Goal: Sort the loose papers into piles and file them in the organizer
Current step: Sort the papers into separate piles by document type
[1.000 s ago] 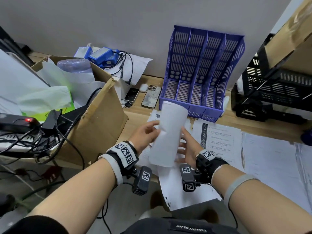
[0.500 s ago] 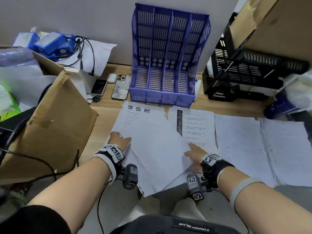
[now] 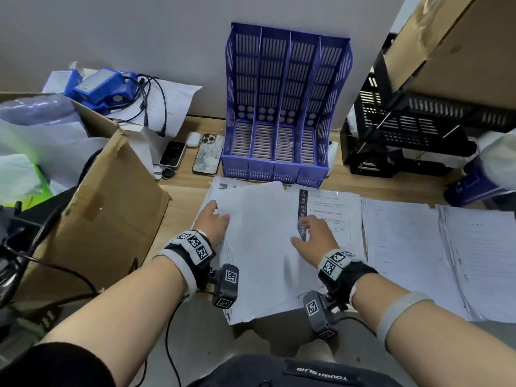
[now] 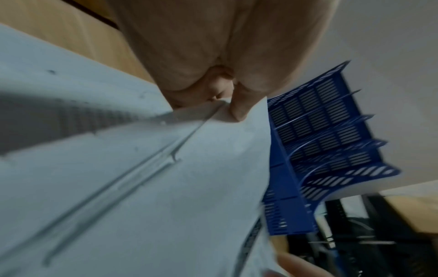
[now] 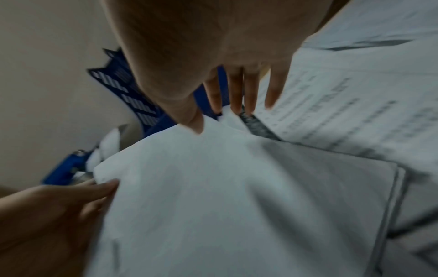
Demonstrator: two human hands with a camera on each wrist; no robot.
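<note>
Head view: the blank top sheet (image 3: 262,241) lies on the wooden desk (image 3: 184,185) before the slotted blue plastic organizer (image 3: 284,107) (4 bays). Left wrist view: the left hand (image 4: 213,61) pinches its corner. Right wrist view: the right hand (image 5: 213,61) is flat, fingers straight, grasping nothing.

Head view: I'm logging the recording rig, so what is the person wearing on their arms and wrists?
Each wrist carries a black strap with white square code tags and a small dark grey camera block hanging below, also tagged: left hand, right hand. Thin black cables trail from the blocks. The right forearm has a grey band; a black sleeve covers the upper left arm.
</note>
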